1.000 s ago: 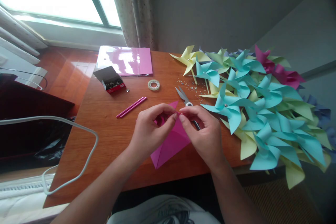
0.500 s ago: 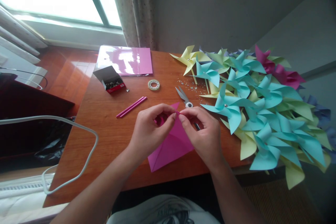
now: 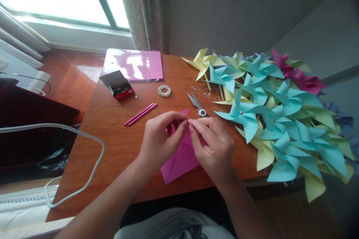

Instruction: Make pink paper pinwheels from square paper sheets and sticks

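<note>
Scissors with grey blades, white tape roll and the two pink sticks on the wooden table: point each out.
Scissors with grey blades [image 3: 196,103]: head view, on the blades.
White tape roll [image 3: 164,90]: head view, on its ring.
Two pink sticks [image 3: 140,114]: head view, at mid-length.

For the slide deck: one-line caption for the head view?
Both hands, left hand and right hand, pinch folded pink paper over a wooden table, beside scissors and piled paper pinwheels.
</note>
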The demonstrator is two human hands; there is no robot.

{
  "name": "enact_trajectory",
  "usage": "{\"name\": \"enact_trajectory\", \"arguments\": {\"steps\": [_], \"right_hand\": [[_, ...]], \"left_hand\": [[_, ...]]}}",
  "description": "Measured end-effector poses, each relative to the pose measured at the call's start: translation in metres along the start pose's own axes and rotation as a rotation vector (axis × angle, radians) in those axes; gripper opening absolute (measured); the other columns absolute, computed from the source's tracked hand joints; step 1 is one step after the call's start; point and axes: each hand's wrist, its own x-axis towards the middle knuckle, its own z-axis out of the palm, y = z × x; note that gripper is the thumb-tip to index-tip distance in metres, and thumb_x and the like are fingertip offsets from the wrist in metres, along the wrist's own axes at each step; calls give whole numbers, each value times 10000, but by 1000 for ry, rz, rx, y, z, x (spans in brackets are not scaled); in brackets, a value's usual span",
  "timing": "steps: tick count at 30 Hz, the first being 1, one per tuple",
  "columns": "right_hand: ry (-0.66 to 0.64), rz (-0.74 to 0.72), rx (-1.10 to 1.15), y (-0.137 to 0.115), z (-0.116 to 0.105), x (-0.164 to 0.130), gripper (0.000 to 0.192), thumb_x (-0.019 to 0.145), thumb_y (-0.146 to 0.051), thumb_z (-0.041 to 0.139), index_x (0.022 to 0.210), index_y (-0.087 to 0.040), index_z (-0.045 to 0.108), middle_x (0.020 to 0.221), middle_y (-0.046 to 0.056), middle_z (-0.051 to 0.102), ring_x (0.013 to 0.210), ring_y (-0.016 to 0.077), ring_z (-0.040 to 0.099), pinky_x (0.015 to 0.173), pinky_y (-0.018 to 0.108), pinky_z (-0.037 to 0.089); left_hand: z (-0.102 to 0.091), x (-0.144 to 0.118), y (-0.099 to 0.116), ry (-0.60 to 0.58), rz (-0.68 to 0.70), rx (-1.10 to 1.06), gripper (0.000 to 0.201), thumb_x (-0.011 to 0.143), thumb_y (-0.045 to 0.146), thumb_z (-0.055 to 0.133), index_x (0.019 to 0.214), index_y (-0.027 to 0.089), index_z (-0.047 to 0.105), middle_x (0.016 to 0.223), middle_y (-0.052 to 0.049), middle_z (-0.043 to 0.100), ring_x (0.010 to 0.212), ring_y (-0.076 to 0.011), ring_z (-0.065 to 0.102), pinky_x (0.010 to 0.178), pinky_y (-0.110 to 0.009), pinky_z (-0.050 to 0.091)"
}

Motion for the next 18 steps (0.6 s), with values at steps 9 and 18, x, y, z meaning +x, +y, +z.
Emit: {"name": "enact_trajectory", "arguments": {"steps": [9,18], "right_hand": [[-100,122,102,-10,-13,6,196,943,-183,602,1074,-209,745,948,96,728,892,233,682,830,385,555],[-217,349,379,4,-24,22,102,925,-194,633,927,-223,731,908,28,742,836,186,688,718,297,544]], "left_hand": [[-2,2,4,-17,-24,-48,119,890,237,650,851,155,727,736,-32,722,619,-133,605,574,-239,469],[-4,2,8,-107,-12,-87,117,899,220,646,826,156,711,688,-13,683,608,-124,566,590,-238,458]]}}
